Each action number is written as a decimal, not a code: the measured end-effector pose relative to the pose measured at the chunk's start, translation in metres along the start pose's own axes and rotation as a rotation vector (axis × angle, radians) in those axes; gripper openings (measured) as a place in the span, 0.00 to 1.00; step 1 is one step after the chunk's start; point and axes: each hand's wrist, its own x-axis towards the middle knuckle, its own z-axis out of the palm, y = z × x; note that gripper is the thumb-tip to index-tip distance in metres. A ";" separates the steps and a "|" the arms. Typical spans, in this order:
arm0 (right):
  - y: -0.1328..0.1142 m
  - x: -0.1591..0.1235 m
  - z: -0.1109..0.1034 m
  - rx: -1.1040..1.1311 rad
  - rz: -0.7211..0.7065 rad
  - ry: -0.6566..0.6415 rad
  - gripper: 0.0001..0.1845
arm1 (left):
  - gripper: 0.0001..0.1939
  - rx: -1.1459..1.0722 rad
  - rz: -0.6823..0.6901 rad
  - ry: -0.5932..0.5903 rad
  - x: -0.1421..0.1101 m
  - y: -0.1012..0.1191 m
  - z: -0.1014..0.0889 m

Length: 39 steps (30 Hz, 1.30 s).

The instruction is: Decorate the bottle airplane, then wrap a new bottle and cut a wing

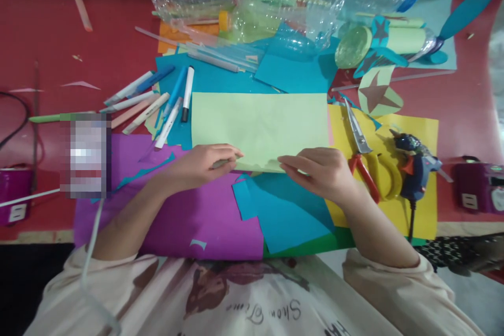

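Note:
A light green sheet of paper [260, 121] lies in the middle, its long near edge toward me. Thumb and fingers of my left hand [214, 164] pinch that edge left of centre. At the right part of the same edge, my right hand [315, 170] holds the paper between thumb and fingers. The edge looks slightly raised between the two hands. Underneath are a purple sheet [205, 220] and blue paper [289, 210] with cut corners. Several markers [188, 92] lie just left of the green paper.
Scissors [360, 142] and a blue hot glue gun [415, 165] rest on yellow paper [429, 178] at right. Clear plastic bottles [283, 5] fill the back. A bottle rocket with paper fins [405, 39] lies back right. A phone-like blurred device [88, 155] with a cable is at left.

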 end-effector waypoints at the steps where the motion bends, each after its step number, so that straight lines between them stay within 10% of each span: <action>1: -0.001 0.001 -0.004 0.003 -0.003 0.060 0.04 | 0.19 -0.027 -0.011 -0.007 0.000 0.001 -0.001; 6: -0.011 0.003 -0.006 0.060 -0.105 0.262 0.04 | 0.17 -0.066 -0.071 0.056 0.003 0.000 -0.001; 18: -0.016 -0.008 0.036 0.015 0.179 -0.177 0.19 | 0.20 0.555 0.204 0.414 0.012 -0.029 0.010; 39: -0.005 -0.008 0.038 0.015 0.269 -0.191 0.19 | 0.15 0.829 0.253 0.501 0.003 -0.006 0.023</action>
